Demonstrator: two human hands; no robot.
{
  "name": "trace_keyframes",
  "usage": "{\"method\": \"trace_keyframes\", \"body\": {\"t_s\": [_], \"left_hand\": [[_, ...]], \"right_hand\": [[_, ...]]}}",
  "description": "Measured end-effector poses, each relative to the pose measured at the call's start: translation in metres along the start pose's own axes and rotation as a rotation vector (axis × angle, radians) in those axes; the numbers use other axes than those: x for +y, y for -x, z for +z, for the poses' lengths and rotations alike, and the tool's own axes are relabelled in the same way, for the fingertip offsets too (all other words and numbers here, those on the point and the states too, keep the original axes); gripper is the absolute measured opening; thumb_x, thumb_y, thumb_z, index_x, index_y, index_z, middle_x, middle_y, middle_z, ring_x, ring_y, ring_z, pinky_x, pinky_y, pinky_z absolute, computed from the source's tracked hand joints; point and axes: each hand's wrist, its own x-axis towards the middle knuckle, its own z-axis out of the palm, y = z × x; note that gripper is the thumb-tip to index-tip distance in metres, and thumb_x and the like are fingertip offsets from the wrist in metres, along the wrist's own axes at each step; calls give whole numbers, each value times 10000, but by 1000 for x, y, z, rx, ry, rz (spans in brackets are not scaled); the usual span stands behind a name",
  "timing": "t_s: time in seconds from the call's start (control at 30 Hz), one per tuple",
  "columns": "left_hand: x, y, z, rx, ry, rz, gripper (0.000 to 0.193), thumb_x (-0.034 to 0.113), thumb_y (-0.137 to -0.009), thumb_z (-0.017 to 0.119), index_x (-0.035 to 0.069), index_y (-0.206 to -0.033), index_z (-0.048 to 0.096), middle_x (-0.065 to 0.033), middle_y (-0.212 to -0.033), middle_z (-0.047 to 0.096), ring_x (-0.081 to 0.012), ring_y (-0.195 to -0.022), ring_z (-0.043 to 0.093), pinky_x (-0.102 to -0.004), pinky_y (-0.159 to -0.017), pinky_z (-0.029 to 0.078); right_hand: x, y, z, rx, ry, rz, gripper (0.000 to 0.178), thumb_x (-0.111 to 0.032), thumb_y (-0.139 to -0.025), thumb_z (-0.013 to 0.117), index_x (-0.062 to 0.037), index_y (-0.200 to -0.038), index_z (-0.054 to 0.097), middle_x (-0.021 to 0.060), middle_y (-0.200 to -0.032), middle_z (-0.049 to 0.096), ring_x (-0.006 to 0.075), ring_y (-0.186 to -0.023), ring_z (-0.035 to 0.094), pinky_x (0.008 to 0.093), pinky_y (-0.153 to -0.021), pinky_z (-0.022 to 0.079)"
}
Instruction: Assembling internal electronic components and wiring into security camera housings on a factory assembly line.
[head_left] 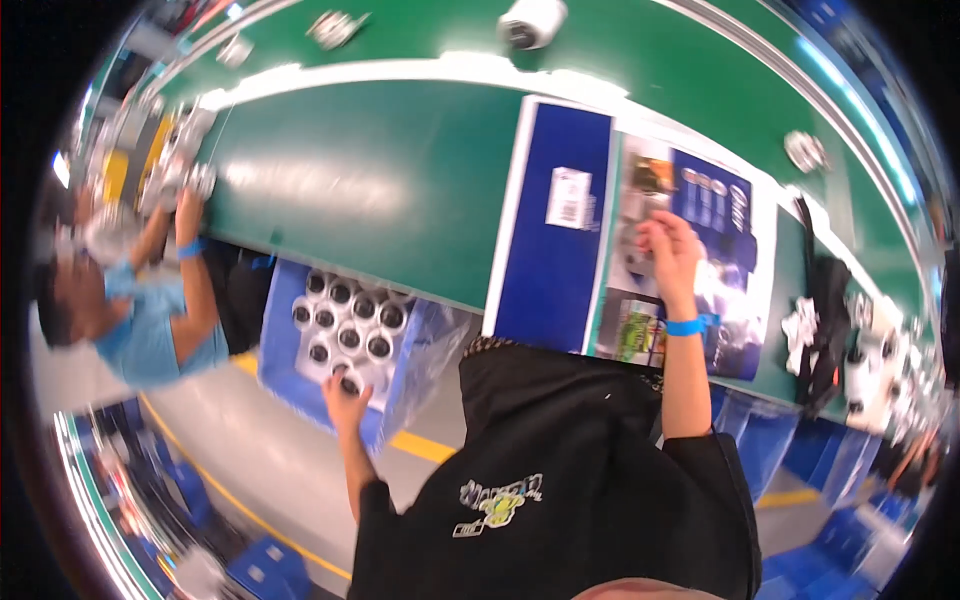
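Note:
Down to the left, my left hand (347, 402) reaches into a blue crate (273, 345), its fingers closed around the top of a white cylindrical part (350, 381) with a dark round opening. Several similar white parts (349, 337) stand upright around it in the crate. My right hand (674, 258) is over a printed flat carton (728, 250) on the green table, fingers loosely bent and apart with nothing visible in them. Beside that carton lies a plain blue panel (550, 255) with a white label (570, 198).
A co-worker in a light blue shirt (165, 325) handles white parts at the table's left. Clear plastic liner (430, 365) hangs over the crate's side. Across the green table (360, 170) stands a white cylinder (533, 22). A black strap (828, 310) and more white parts (865, 370) are at right.

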Motion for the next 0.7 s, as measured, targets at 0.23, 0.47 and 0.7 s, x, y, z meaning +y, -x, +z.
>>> {"method": "trace_keyframes", "body": {"t_s": [0.23,0.47,0.7], "left_hand": [[139,-15,-140,357,666,52,652,133,-777,724,5,-1290,343,-160,-1191,498,-246,-1041,536,-382,-885,462],[415,-46,-37,-391,1737,294,809,87,-670,742,10,-1363,330,-156,-1339,439,-349,-1251,424,-504,-1051,356],[602,-43,77,-567,1416,499,683,-13,-735,699,-58,-1328,363,-125,-1195,524,-221,-1097,520,-335,-955,415]], "right_hand": [[-42,-34,-51,9,194,-76,202,-75,-895,565,4,-1081,567,79,-883,649,109,-763,608,234,-665,498],[-55,-41,-85,10,258,-109,191,-75,-878,575,3,-1052,585,78,-853,657,115,-706,629,233,-637,496],[-65,-47,-110,129,307,-241,177,-76,-815,637,-15,-977,600,91,-895,633,192,-793,627,276,-660,488]]}}
